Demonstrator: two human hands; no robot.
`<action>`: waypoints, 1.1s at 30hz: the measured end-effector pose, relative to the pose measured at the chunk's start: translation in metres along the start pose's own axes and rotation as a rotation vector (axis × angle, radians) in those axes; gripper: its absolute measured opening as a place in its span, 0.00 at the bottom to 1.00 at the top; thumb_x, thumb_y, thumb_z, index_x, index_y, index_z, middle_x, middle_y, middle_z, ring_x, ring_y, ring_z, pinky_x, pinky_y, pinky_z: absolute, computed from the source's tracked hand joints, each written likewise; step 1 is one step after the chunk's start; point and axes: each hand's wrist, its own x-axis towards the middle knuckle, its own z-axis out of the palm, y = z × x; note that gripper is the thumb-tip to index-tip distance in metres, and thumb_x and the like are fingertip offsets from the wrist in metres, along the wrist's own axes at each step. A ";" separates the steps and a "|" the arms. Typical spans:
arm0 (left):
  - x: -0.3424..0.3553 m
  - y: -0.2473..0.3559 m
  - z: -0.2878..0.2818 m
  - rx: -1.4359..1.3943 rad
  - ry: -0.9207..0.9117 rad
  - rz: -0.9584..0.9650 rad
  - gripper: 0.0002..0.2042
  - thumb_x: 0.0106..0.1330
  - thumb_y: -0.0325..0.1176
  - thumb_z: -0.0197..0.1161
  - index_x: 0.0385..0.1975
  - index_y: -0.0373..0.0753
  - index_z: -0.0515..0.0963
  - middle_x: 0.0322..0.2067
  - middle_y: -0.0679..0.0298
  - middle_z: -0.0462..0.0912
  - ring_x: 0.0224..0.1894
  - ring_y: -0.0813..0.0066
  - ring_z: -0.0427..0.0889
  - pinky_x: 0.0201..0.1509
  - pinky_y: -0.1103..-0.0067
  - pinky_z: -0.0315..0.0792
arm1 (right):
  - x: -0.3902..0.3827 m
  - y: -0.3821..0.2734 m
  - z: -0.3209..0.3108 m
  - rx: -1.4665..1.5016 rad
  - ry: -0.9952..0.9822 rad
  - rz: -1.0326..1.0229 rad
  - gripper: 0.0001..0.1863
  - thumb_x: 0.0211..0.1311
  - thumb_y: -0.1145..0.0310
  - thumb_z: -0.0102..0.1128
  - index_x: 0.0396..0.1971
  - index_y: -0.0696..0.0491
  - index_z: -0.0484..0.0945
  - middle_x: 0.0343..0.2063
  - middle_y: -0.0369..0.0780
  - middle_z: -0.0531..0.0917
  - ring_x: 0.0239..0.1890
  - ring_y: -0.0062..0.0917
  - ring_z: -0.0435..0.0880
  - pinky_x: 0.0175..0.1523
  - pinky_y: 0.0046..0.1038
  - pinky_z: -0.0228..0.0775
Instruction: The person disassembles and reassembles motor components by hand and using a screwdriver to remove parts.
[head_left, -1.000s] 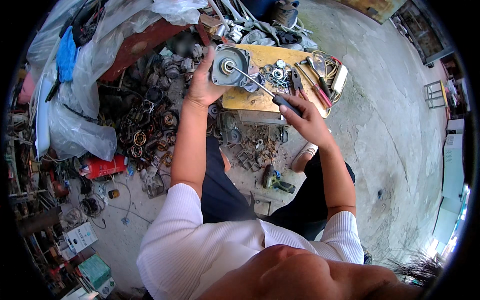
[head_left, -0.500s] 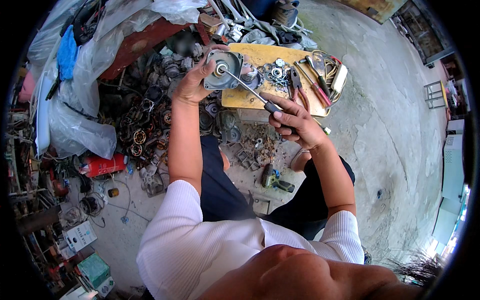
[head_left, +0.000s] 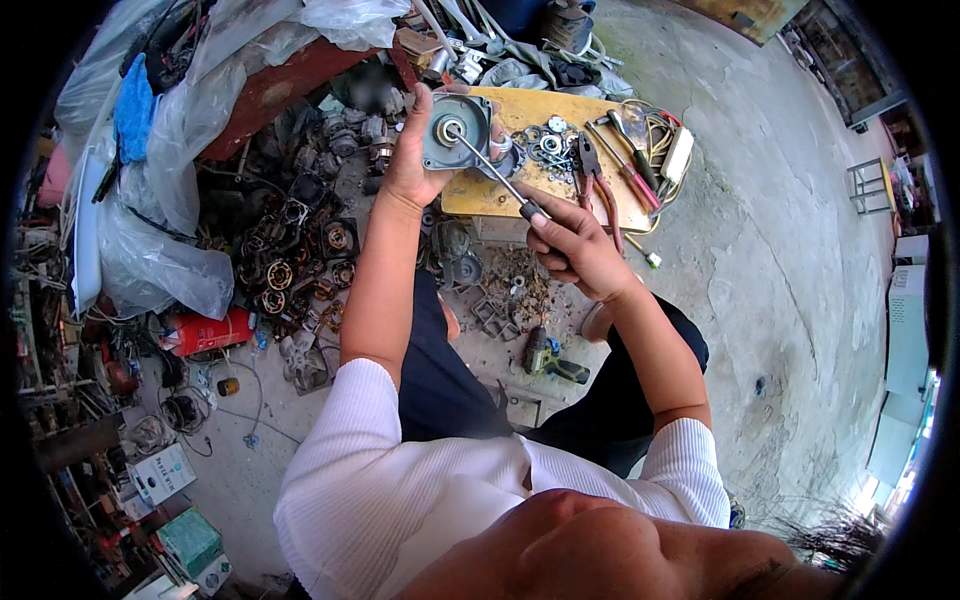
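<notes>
While left hand [head_left: 410, 165] grips motor cover [head_left: 457, 132], white box [head_left: 160, 472] nearby.

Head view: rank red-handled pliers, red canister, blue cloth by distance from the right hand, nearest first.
From the right hand:
1. Red-handled pliers, just above it on the yellow board.
2. Red canister, on the floor, far left.
3. Blue cloth, upper left, on the plastic sheeting.

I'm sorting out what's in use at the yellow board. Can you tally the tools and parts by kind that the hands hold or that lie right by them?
Round grey motor cover, in left hand: 1
Screwdriver, in right hand: 1
Red-handled pliers on yellow board: 1
Total: 3
</notes>
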 end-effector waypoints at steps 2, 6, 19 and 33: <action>0.000 -0.003 0.005 0.004 0.051 0.032 0.28 0.67 0.63 0.50 0.49 0.43 0.70 0.43 0.52 0.81 0.41 0.58 0.84 0.42 0.62 0.82 | 0.003 0.005 0.004 -0.125 0.048 -0.056 0.25 0.72 0.65 0.51 0.67 0.45 0.65 0.25 0.29 0.67 0.20 0.07 0.59 0.20 0.12 0.47; 0.003 -0.006 -0.002 -0.051 0.051 0.073 0.26 0.68 0.60 0.51 0.47 0.41 0.73 0.45 0.51 0.81 0.45 0.54 0.83 0.44 0.59 0.81 | 0.015 0.021 0.010 -0.479 0.188 -0.275 0.22 0.70 0.68 0.53 0.64 0.48 0.69 0.38 0.37 0.77 0.38 0.17 0.73 0.42 0.21 0.64; 0.006 -0.011 -0.005 0.141 0.284 0.217 0.25 0.67 0.59 0.54 0.48 0.41 0.70 0.39 0.58 0.81 0.41 0.63 0.84 0.39 0.64 0.82 | 0.029 0.036 0.019 -0.879 0.322 -0.557 0.25 0.63 0.75 0.57 0.61 0.47 0.71 0.45 0.52 0.82 0.48 0.41 0.84 0.51 0.31 0.74; 0.006 -0.007 -0.006 0.307 0.432 0.253 0.26 0.67 0.58 0.55 0.49 0.40 0.70 0.39 0.58 0.81 0.39 0.65 0.83 0.36 0.65 0.82 | 0.049 0.050 0.011 -0.960 0.327 -0.669 0.25 0.65 0.73 0.56 0.63 0.47 0.70 0.40 0.48 0.84 0.39 0.35 0.85 0.45 0.29 0.74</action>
